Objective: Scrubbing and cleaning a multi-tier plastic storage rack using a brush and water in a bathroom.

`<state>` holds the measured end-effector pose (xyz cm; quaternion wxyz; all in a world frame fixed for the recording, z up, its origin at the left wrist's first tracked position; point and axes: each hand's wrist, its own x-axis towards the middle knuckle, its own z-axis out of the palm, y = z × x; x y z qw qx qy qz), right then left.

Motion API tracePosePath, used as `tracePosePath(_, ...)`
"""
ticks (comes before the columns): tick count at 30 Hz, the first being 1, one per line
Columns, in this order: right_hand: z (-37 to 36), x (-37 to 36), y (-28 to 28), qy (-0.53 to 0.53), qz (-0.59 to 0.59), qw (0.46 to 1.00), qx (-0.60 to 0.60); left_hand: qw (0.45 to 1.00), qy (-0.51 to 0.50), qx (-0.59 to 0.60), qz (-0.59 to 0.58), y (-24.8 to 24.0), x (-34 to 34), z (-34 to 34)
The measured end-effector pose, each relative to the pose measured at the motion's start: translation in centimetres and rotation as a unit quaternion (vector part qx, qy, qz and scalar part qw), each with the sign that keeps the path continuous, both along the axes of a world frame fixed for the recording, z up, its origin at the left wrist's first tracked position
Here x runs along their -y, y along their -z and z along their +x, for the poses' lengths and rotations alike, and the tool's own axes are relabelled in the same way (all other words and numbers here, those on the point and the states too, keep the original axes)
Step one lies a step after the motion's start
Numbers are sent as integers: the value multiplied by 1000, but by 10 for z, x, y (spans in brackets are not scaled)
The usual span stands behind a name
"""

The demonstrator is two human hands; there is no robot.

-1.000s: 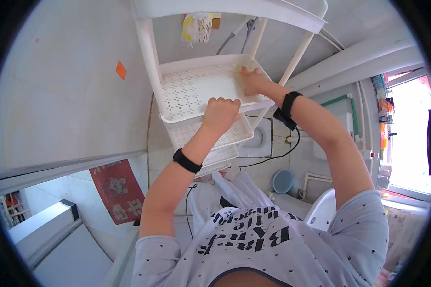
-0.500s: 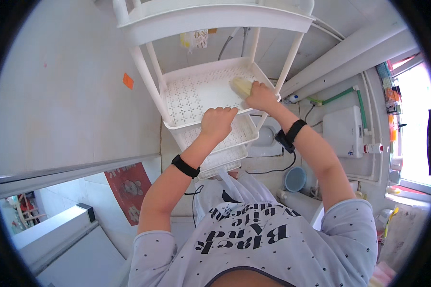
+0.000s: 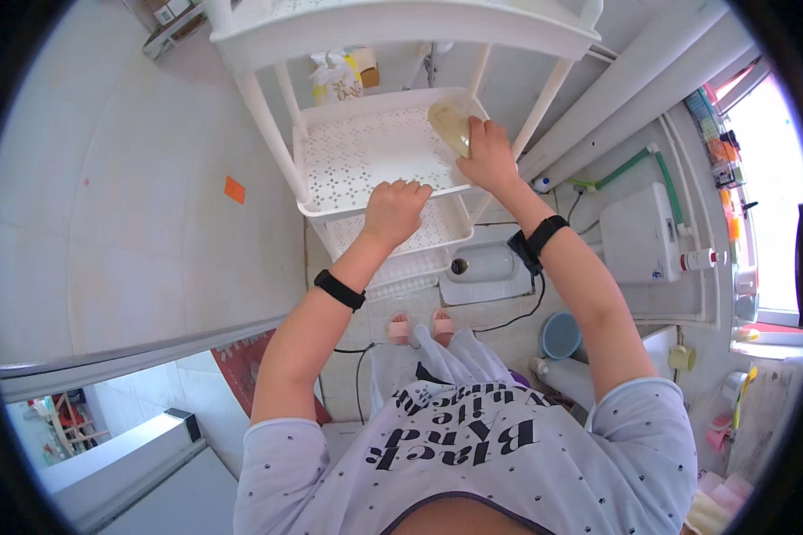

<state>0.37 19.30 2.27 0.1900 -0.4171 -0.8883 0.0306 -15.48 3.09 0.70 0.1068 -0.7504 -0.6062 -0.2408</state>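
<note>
A white tiered rack stands before me, and its perforated tray (image 3: 366, 160) is at hand height. My left hand (image 3: 396, 212) is closed over the front rim of that tray, fingers curled on the edge. Inside the right end of the tray, my right hand (image 3: 489, 159) grips a pale yellow, rounded oblong thing (image 3: 451, 127). It looks partly see-through and lies against the tray floor and side; its exact kind cannot be told. My fingers hide its near end. The rack's top tier (image 3: 401, 25) passes above both hands.
Lower rack tiers (image 3: 419, 266) sit beneath the tray. A squat toilet (image 3: 489, 266) is in the floor to the right, with a blue basin (image 3: 561, 335) nearer me. White pipes (image 3: 629, 102) and a cistern (image 3: 638, 234) line the right wall. A dark cable (image 3: 522, 314) crosses the floor.
My right hand and the yellow thing have shifted slightly toward the tray's far right corner. My left hand stays on the rim. The view has tilted, showing my feet and more floor.
</note>
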Motion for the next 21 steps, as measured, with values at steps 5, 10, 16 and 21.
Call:
tracePosePath(5, 3, 20, 21, 12, -136, 990, 34, 998, -33, -27, -49, 26, 9, 1)
tracePosePath(10, 6, 52, 25, -39, -69, 995, -66, 994, -36, -16, -98, 28, 4, -5)
tracePosePath(16, 55, 68, 27, -20, 8, 995, -97, 986, -75, -30, -147, 20, 2, -10)
tracePosePath(21, 98, 53, -17, 11, 244, 968, 52, 986, -75, -35, -145, 16, 3, -6)
